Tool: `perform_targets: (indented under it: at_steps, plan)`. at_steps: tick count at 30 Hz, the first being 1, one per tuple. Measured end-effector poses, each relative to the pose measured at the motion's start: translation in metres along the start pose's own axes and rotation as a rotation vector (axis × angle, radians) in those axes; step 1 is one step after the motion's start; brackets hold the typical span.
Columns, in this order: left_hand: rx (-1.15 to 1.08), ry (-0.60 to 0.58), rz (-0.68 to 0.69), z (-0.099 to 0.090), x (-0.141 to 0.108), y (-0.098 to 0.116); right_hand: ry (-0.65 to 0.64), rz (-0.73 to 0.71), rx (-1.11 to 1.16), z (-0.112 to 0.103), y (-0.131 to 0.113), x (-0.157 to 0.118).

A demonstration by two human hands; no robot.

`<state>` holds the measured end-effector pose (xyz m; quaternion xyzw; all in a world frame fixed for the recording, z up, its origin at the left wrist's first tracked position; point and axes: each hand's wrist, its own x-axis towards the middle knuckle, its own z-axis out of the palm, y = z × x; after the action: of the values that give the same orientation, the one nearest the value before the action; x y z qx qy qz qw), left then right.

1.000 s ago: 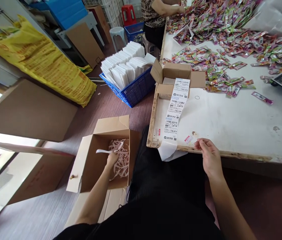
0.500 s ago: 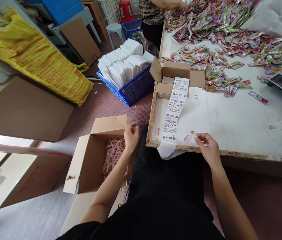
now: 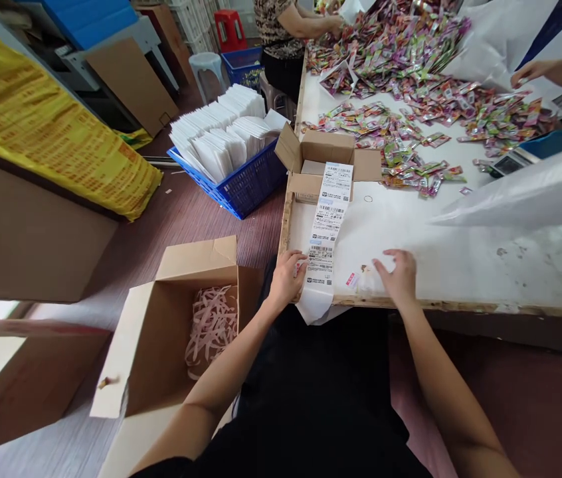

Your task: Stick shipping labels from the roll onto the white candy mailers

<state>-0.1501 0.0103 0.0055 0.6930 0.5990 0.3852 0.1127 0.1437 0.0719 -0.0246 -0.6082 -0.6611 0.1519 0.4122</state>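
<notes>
The head view looks from above the lap (image 3: 311, 392), forward and steeply down; the left hand (image 3: 283, 284) and the right hand (image 3: 401, 282) lie at arm's reach, just below mid-view; the table (image 3: 410, 229) spreads beyond their fingers (image 3: 401, 255) and to the right; left of the fingers, the view drops to the open carton (image 3: 156, 345) and floor (image 3: 201, 209); farther past them, it reaches a co-worker (image 3: 281, 33).

plain black top (image 3: 305, 431); black left sleeve (image 3: 165, 467) ends above elbow, well back from left hand (image 3: 287, 280). black trousers (image 3: 318, 352) near it.
</notes>
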Motion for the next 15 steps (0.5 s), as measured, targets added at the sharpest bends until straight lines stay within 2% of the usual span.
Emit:
perform_targets:
  at_steps: [4, 7, 10, 13, 15]
  plan:
    - [-0.022, 0.013, -0.019, -0.003, 0.003, 0.002, 0.377, 0.108, -0.247, -0.038, 0.022, 0.067]
    - [-0.045, 0.012, -0.070, -0.006, 0.004, 0.005, 0.456, 0.135, -0.319, -0.068, 0.037, 0.103]
    - [-0.053, 0.001, -0.119, -0.009, 0.004, 0.008, 0.502, 0.217, -0.337, -0.101, 0.063, 0.110]
    - [-0.060, -0.002, -0.127, -0.010, 0.005, 0.010, 0.661, 0.543, -0.297, -0.138, 0.104, 0.096]
    - [-0.055, -0.020, -0.145, -0.009, 0.007, 0.009, 0.670, 0.602, -0.239, -0.163, 0.130, 0.081]
